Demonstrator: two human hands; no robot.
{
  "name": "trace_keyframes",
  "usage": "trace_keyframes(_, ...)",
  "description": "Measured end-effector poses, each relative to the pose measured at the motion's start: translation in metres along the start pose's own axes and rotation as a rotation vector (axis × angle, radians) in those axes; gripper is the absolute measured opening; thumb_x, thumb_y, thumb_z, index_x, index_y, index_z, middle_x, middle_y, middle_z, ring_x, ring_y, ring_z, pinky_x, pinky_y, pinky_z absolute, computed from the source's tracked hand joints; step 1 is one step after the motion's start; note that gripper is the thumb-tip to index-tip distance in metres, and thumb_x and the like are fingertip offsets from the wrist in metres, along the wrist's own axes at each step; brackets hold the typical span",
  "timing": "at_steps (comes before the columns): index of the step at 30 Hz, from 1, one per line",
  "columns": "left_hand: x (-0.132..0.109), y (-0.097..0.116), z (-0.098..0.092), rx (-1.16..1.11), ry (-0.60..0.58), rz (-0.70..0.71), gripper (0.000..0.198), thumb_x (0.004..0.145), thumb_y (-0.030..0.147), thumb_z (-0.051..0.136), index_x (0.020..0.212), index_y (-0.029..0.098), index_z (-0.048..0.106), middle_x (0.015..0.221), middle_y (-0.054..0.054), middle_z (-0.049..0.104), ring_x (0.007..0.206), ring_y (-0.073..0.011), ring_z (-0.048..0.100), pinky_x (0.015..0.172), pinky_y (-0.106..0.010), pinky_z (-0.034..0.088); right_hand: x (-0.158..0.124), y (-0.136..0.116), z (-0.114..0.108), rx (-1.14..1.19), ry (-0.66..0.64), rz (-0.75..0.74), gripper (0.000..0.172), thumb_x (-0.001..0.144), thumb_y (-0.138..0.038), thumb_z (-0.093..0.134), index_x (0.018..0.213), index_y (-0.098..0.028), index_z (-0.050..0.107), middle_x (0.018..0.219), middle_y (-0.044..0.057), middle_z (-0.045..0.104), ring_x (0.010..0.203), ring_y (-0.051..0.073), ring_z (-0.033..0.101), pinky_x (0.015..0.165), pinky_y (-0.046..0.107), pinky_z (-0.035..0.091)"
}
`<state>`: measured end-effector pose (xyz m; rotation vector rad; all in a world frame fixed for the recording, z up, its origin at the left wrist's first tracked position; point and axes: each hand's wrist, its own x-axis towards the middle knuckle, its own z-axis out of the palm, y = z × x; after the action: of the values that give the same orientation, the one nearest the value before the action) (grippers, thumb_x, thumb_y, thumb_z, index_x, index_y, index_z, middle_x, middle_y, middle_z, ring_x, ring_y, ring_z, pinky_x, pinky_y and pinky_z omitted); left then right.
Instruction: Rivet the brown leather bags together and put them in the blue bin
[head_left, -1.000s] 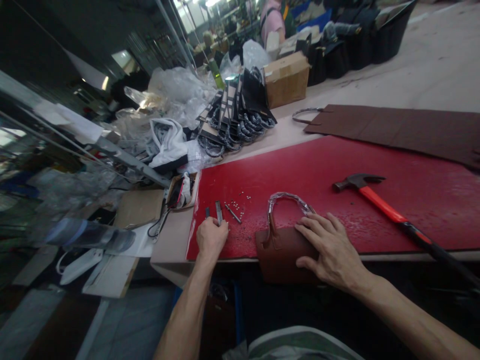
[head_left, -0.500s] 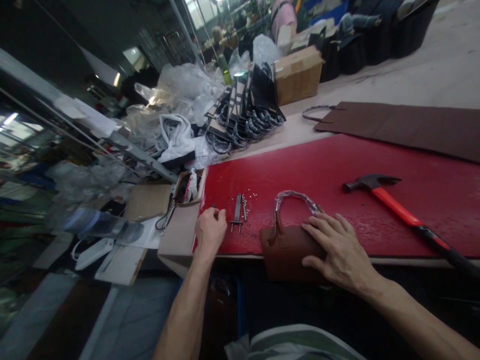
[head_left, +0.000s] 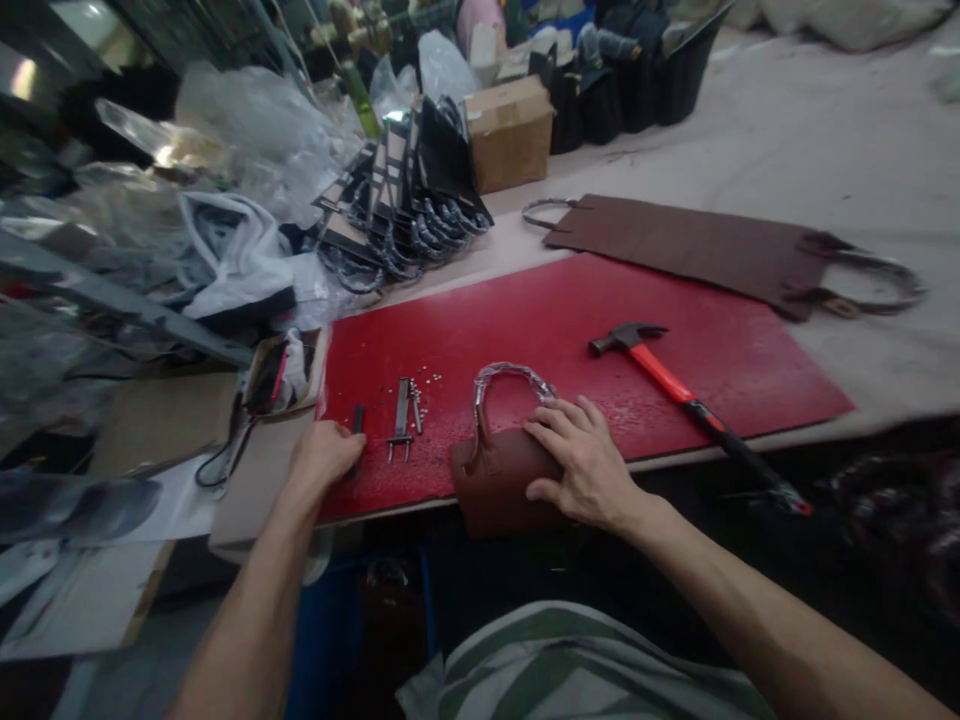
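Observation:
My left hand [head_left: 328, 458] is at the left end of the red work board [head_left: 517, 310], fingers closed around a short dark metal bar tool [head_left: 358, 420]. Its working end is hidden by the hand. Spread flat, my right hand [head_left: 581, 455] rests on a brown leather bag panel [head_left: 499, 485] that hangs over the front edge. The panel's looped handle [head_left: 514, 370], wrapped in clear plastic, lies on the board. Between my left hand and the panel lie a metal pronged tool [head_left: 402, 410], a thin rod [head_left: 417, 412] and several tiny rivet-like pieces [head_left: 426, 385].
A claw hammer [head_left: 660, 375] with an orange and black handle lies to the right, its end past the board's edge. Behind lies a long brown leather piece [head_left: 675, 235]. Further back are black handled pieces [head_left: 405, 200] and a cardboard box [head_left: 510, 135]. A small tray [head_left: 281, 370] stands at left.
The view has swung to the right. My left hand now has the dark bar tool raised into plain sight at its fingertips. My right hand remains flat on the leather panel.

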<state>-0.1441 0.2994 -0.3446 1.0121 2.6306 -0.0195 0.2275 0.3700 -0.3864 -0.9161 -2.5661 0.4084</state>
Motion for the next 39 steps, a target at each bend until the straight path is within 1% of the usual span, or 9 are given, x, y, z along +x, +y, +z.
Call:
trace_keyframes(2, -0.004, -0.006, 0.003, -0.232, 0.028, -0.031, 0.021, 0.07, 0.037, 0.066, 0.066, 0.017, 0.063, 0.052, -0.004, 0.06, 0.053, -0.0215, 0.059, 0.05, -0.028, 0.04, 0.0, -0.002, -0.002, 0.015, -0.016, 0.022, 0.077, 0.064, -0.05, 0.087, 0.127, -0.015, 0.061, 0.132, 0.012, 0.06, 0.132, 0.034, 0.044, 0.118, 0.055, 0.018)
trace_keyframes(6, -0.027, -0.011, 0.006, -0.958, 0.035, -0.093, 0.033, 0.058, 0.04, 0.073, 0.075, 0.014, 0.061, 0.059, -0.001, 0.064, 0.049, -0.0168, 0.06, 0.05, -0.026, 0.051, 0.001, -0.003, -0.002, 0.041, -0.025, 0.034, 0.076, 0.066, -0.05, 0.086, 0.129, -0.015, 0.059, 0.134, 0.012, 0.059, 0.132, 0.034, 0.043, 0.119, 0.054, 0.016)
trace_keyframes(8, -0.043, -0.002, 0.008, -1.179, 0.035, -0.033, 0.04, 0.054, 0.039, 0.079, 0.079, 0.014, 0.06, 0.068, -0.002, 0.068, 0.054, -0.0164, 0.064, 0.051, -0.026, 0.055, 0.001, -0.003, -0.001, 0.054, -0.024, 0.031, 0.075, 0.067, -0.051, 0.085, 0.128, -0.015, 0.059, 0.134, 0.013, 0.059, 0.132, 0.035, 0.043, 0.119, 0.054, 0.016)
trace_keyframes(11, -0.067, 0.023, 0.017, -1.324, 0.042, 0.096, 0.044, 0.057, 0.039, 0.083, 0.083, 0.014, 0.057, 0.073, -0.003, 0.071, 0.06, -0.0184, 0.068, 0.054, -0.027, 0.058, 0.002, -0.002, 0.0, 0.065, -0.016, 0.028, 0.075, 0.068, -0.052, 0.084, 0.128, -0.015, 0.059, 0.134, 0.013, 0.059, 0.133, 0.034, 0.042, 0.119, 0.054, 0.016)
trace_keyframes(16, -0.093, 0.064, 0.054, -1.334, 0.199, 0.375, 0.038, 0.076, 0.033, 0.077, 0.101, 0.014, 0.056, 0.081, -0.004, 0.073, 0.068, -0.0191, 0.073, 0.072, -0.037, 0.064, 0.001, -0.003, 0.0, 0.068, -0.031, 0.035, 0.077, 0.067, -0.051, 0.085, 0.129, -0.016, 0.058, 0.135, 0.012, 0.058, 0.134, 0.034, 0.041, 0.119, 0.054, 0.016)
trace_keyframes(21, -0.107, 0.073, 0.079, -1.176, 0.319, 0.542, 0.039, 0.085, 0.03, 0.071, 0.117, 0.015, 0.056, 0.095, -0.007, 0.074, 0.086, -0.0205, 0.075, 0.082, -0.036, 0.064, 0.0, -0.002, 0.0, 0.071, -0.022, 0.039, 0.076, 0.067, -0.052, 0.085, 0.128, -0.016, 0.059, 0.135, 0.012, 0.059, 0.133, 0.034, 0.042, 0.119, 0.054, 0.015)
trace_keyframes(27, -0.114, 0.066, 0.085, -1.089, 0.333, 0.609, 0.024, 0.087, 0.025, 0.07, 0.108, 0.015, 0.061, 0.099, -0.007, 0.075, 0.088, -0.0178, 0.075, 0.085, -0.031, 0.063, 0.001, -0.004, 0.0, 0.083, -0.021, 0.054, 0.072, 0.068, -0.048, 0.084, 0.127, -0.016, 0.06, 0.133, 0.011, 0.06, 0.132, 0.032, 0.043, 0.119, 0.053, 0.015)
trace_keyframes(35, -0.123, 0.069, 0.085, -1.025, 0.432, 0.538, 0.027, 0.086, 0.027, 0.072, 0.107, 0.014, 0.061, 0.097, -0.009, 0.076, 0.083, -0.0188, 0.075, 0.083, -0.033, 0.064, 0.0, -0.004, 0.001, 0.091, -0.016, 0.052, 0.071, 0.068, -0.047, 0.084, 0.127, -0.016, 0.06, 0.133, 0.011, 0.06, 0.132, 0.033, 0.043, 0.119, 0.053, 0.014)
trace_keyframes(39, -0.132, 0.077, 0.083, -1.06, 0.441, 0.584, 0.025, 0.088, 0.025, 0.072, 0.108, 0.014, 0.062, 0.1, -0.008, 0.075, 0.086, -0.0191, 0.075, 0.085, -0.034, 0.063, 0.001, -0.004, 0.001, 0.099, -0.016, 0.056, 0.069, 0.068, -0.047, 0.083, 0.126, -0.017, 0.061, 0.132, 0.011, 0.061, 0.131, 0.033, 0.044, 0.119, 0.054, 0.015)
